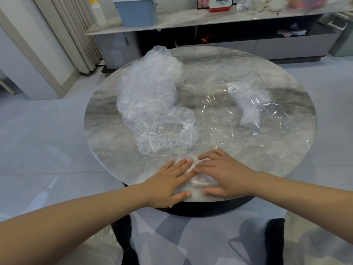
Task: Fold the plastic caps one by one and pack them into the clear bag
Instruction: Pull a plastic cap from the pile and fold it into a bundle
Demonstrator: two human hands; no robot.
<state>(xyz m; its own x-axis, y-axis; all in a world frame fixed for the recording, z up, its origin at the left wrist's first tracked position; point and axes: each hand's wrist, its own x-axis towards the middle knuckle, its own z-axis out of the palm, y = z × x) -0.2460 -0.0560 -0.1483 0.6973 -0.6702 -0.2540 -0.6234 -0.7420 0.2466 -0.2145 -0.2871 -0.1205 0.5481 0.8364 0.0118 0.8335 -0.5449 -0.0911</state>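
One crumpled clear plastic cap (198,180) lies flattened at the near edge of the round marble table (248,62). My left hand (168,185) and my right hand (223,174) both press down on it with straight fingers, fingertips almost meeting over it. A large heap of loose plastic caps (152,100) stretches from the back left toward the table's middle. To the right lies the clear bag (238,111), flat on the table, with several folded caps (250,104) and a small label inside it.
Behind the table runs a low cabinet (210,20) carrying a blue bin (136,10), a stack of paper cups and boxes. A curtain hangs at the back left. Grey tiled floor surrounds the table. My knees show below its near edge.
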